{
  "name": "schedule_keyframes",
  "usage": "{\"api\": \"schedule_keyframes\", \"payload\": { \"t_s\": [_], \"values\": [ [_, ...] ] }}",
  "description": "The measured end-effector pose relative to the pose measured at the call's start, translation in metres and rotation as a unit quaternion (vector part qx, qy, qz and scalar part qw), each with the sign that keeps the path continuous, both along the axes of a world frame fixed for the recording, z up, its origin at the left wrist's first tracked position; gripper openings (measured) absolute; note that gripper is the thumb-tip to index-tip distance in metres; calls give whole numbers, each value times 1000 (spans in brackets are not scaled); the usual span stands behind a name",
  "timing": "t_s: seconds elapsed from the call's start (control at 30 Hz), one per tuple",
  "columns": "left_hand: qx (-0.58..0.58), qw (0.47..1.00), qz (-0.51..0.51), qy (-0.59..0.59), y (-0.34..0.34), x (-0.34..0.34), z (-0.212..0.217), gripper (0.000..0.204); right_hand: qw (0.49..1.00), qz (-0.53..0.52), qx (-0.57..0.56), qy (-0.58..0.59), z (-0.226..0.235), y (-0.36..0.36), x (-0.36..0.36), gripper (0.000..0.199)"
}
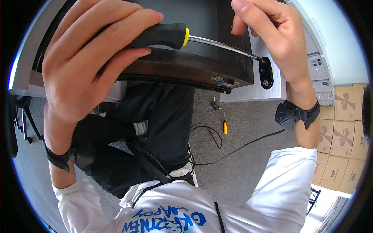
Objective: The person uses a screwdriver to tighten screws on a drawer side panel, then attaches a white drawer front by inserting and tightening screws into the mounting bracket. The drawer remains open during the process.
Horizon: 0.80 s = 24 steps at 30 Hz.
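My left hand [83,58] is closed round the black handle of a screwdriver [165,35] with a yellow collar. The long metal shaft runs right, its tip at the upper screw of a black oval plate [265,72]. A second screw shows at the plate's lower end. That plate sits on a pale wood-grain panel [248,94]. Just above it hovers my right hand [272,31], loosely curled, with thumb and a fingertip apart and nothing visible between them. Beneath the screwdriver lies the edge of a dark brown drawer [167,68], with a small metal bracket [224,82] at its corner.
On the grey carpet lie keys [215,103], a small yellow-handled screwdriver [225,127] and a black cable [248,145]. Stacked cardboard boxes [337,155] stand at the right, near pale drawers with locks [319,64]. My bent legs [163,116] are under the drawer.
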<state>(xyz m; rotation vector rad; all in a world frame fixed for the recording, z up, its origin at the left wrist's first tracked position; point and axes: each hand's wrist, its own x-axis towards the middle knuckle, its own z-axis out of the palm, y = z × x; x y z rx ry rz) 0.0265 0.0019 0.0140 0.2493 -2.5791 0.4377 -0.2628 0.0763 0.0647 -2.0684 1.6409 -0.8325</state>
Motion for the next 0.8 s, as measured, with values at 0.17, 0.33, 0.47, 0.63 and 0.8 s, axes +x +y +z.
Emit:
{"api": "schedule_keyframes", "payload": {
  "t_s": [0.17,0.33,0.47,0.63,0.8],
  "values": [
    [228,970,81,21,6,-5,-2,35,997,23,-74,2,-3,-2,9,36],
    [174,982,73,-17,2,7,4,31,998,34,-40,-21,-3,-1,1,35],
    [150,984,89,-33,-2,9,6,31,998,25,-46,-33,-12,-3,-7,36],
    [301,944,136,-8,7,0,4,31,997,39,-60,-26,-12,-2,-7,36],
    [88,992,85,30,17,-6,-2,33,998,32,-46,-20,-7,-1,-5,36]
  ]
}}
